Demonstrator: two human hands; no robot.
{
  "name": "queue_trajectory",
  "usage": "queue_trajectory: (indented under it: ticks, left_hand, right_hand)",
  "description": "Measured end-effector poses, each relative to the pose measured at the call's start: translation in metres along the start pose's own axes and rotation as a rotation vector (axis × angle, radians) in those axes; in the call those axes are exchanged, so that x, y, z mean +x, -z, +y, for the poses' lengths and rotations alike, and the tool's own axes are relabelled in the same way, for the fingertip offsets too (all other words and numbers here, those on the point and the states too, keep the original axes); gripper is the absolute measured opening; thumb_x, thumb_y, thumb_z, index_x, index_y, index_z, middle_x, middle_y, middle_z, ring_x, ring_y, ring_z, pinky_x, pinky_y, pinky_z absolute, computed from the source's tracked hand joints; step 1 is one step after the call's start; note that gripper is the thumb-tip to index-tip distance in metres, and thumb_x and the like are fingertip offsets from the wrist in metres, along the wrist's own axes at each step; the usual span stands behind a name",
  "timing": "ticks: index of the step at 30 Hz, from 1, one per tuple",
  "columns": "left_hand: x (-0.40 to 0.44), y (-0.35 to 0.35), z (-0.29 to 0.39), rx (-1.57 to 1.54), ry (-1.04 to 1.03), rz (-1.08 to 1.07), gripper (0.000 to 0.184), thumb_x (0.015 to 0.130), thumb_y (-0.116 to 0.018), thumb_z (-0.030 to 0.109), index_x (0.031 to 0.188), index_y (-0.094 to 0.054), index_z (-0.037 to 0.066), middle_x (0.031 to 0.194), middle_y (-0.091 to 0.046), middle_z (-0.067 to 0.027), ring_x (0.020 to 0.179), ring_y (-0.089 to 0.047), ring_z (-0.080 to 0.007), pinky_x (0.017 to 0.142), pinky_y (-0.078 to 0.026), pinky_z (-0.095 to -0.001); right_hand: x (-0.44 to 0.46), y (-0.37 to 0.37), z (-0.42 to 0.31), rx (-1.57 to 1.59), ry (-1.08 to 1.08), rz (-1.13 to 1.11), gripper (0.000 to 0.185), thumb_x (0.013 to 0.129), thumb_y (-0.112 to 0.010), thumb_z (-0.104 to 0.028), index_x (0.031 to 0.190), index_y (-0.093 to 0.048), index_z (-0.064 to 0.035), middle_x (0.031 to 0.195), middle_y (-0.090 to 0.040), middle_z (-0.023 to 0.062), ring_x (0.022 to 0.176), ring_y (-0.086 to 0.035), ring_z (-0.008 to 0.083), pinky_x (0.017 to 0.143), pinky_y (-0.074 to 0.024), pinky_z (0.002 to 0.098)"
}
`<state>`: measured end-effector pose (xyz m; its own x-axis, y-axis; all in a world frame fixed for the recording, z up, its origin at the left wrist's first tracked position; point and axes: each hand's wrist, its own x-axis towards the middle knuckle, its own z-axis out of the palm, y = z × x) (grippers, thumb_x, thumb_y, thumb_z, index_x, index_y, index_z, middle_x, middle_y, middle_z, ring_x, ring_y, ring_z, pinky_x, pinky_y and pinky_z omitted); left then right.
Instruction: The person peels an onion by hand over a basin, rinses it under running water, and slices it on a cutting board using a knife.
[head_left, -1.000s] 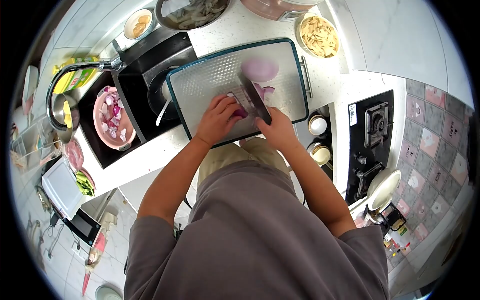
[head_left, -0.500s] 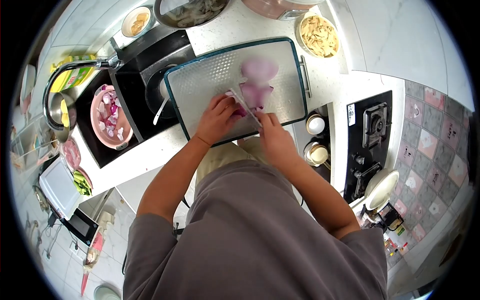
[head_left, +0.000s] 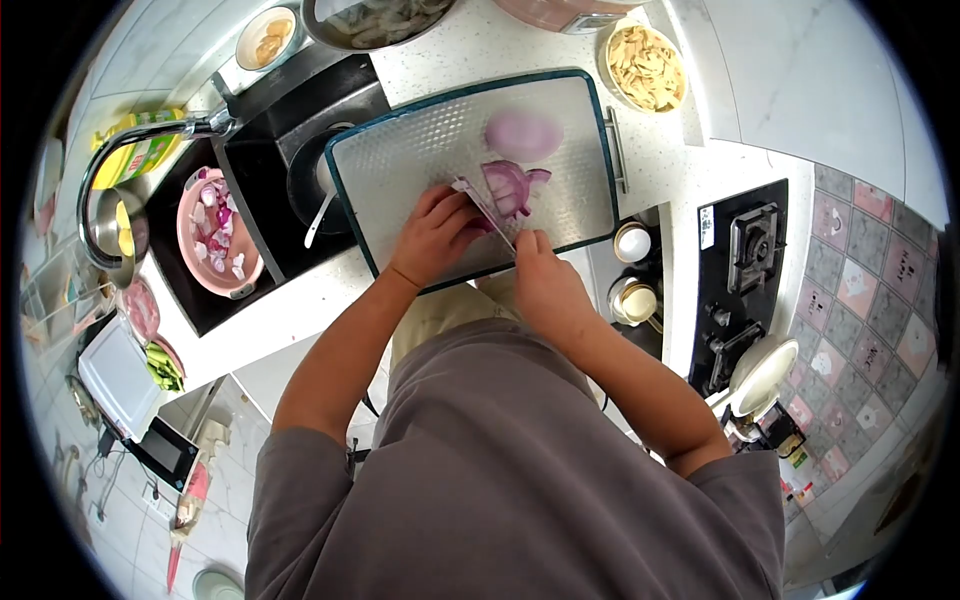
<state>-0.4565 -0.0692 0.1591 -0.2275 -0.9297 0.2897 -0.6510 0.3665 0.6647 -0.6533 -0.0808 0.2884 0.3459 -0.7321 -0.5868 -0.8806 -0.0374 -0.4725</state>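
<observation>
On a clear cutting board [head_left: 400,150] with a dark teal rim, my right hand [head_left: 548,285] is closed round the handle of a knife [head_left: 488,208]. The blade slants up and left, right beside my left fingertips. My left hand [head_left: 436,238] is closed with curled fingers on a piece of red onion [head_left: 481,226], mostly hidden under the fingers and blade. Cut slices of red onion [head_left: 511,187] lie to the right of the blade. Farther up the board rests a larger piece of purple onion [head_left: 523,135], pale and rounded.
Left of the board is a black double sink [head_left: 300,110] with a pink basin [head_left: 187,245] of onion pieces and a chrome faucet [head_left: 150,128]. A bowl of sliced pale food [head_left: 646,68] stands upper right. The gas stove [head_left: 735,290] is at right.
The onion slices right of the blade have spread apart and shifted slightly. Both hands stay nearly in place, with the knife against the held onion.
</observation>
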Motion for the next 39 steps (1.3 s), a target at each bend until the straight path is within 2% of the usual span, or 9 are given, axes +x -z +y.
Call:
queue_trajectory:
  ticks: [1,11,14,17,19,25,29,35,39]
  left_hand:
    - [-0.001,-0.001,-0.001,-0.002,0.002,0.0,0.034,0.075,-0.082,0.015,0.107,-0.072,0.012,0.123,-0.065,-0.0049,0.118,-0.056,-0.0332,0.099,-0.051,-0.0416]
    - [0.002,0.004,-0.002,-0.025,-0.016,-0.021,0.034,0.075,-0.082,0.014,0.107,-0.071,0.014,0.121,-0.064,-0.0036,0.116,-0.056,-0.0323,0.098,-0.051,-0.042]
    - [0.002,0.004,-0.002,-0.022,-0.025,-0.019,0.033,0.076,-0.082,0.015,0.107,-0.071,0.014,0.12,-0.063,-0.0036,0.115,-0.056,-0.032,0.098,-0.051,-0.0416]
    - [0.002,0.007,-0.002,-0.016,-0.024,-0.026,0.033,0.077,-0.082,0.017,0.108,-0.07,0.013,0.119,-0.063,-0.0037,0.115,-0.056,-0.0317,0.097,-0.05,-0.0414]
    - [0.003,0.007,-0.002,-0.02,-0.019,-0.034,0.033,0.077,-0.082,0.017,0.108,-0.07,0.013,0.119,-0.062,-0.0038,0.115,-0.056,-0.0316,0.097,-0.05,-0.0414]
    - [0.003,0.008,0.001,-0.013,-0.013,-0.048,0.035,0.078,-0.082,0.018,0.109,-0.069,0.012,0.12,-0.061,-0.004,0.115,-0.055,-0.0317,0.098,-0.05,-0.0413]
    - [0.005,0.011,0.002,-0.016,-0.011,-0.056,0.035,0.078,-0.082,0.018,0.109,-0.068,0.011,0.119,-0.061,-0.0045,0.116,-0.055,-0.0318,0.099,-0.049,-0.0412]
    - [0.005,0.011,0.002,-0.017,-0.006,-0.06,0.035,0.078,-0.081,0.018,0.11,-0.068,0.011,0.12,-0.061,-0.0052,0.117,-0.055,-0.0321,0.1,-0.049,-0.0412]
    - [0.004,0.013,0.004,-0.026,-0.004,-0.054,0.034,0.079,-0.081,0.017,0.11,-0.068,0.011,0.12,-0.061,-0.0053,0.117,-0.055,-0.032,0.101,-0.049,-0.0414]
  right_hand:
    - [0.002,-0.001,0.001,-0.021,0.018,-0.008,0.035,0.085,-0.064,-0.006,0.11,-0.04,0.0003,0.109,-0.055,0.0255,0.081,-0.067,0.0482,0.068,-0.0568,0.055]
    - [0.045,-0.048,0.025,0.056,0.052,0.097,0.028,0.087,-0.058,-0.002,0.11,-0.041,0.0005,0.113,-0.057,0.0269,0.089,-0.066,0.0506,0.074,-0.0564,0.0559]
    - [0.042,-0.052,0.029,0.098,0.044,0.089,0.037,0.089,-0.057,-0.002,0.122,-0.042,0.0008,0.118,-0.057,0.0267,0.095,-0.064,0.0514,0.078,-0.0548,0.0559]
    - [0.04,-0.055,0.035,0.313,0.037,0.345,0.055,0.089,-0.057,-0.002,0.141,-0.038,-0.0035,0.122,-0.057,0.0267,0.101,-0.061,0.0519,0.084,-0.0514,0.0563]
    - [0.045,-0.048,0.046,0.392,0.091,0.33,0.066,0.09,-0.057,-0.003,0.152,-0.035,-0.0121,0.122,-0.057,0.0263,0.106,-0.059,0.0515,0.088,-0.0481,0.0561]
    - [0.047,-0.033,0.053,0.461,0.007,0.234,0.035,0.092,-0.062,-0.008,0.127,-0.061,-0.0034,0.113,-0.064,0.0248,0.104,-0.063,0.0425,0.089,-0.0486,0.0443]
    - [0.042,-0.021,0.051,0.514,-0.058,0.15,0.032,0.093,-0.058,-0.008,0.125,-0.061,-0.0061,0.108,-0.062,0.0244,0.104,-0.059,0.0469,0.087,-0.048,0.0491]
    - [0.034,-0.019,0.052,0.565,-0.059,0.205,0.035,0.097,-0.06,-0.013,0.13,-0.057,-0.0028,0.093,-0.067,0.0237,0.087,-0.063,0.0418,0.081,-0.0485,0.0426]
    - [0.034,-0.013,0.052,0.527,-0.117,0.088,0.045,0.095,-0.057,-0.007,0.139,-0.05,-0.0048,0.11,-0.067,0.0302,0.106,-0.063,0.05,0.09,-0.0497,0.0471]
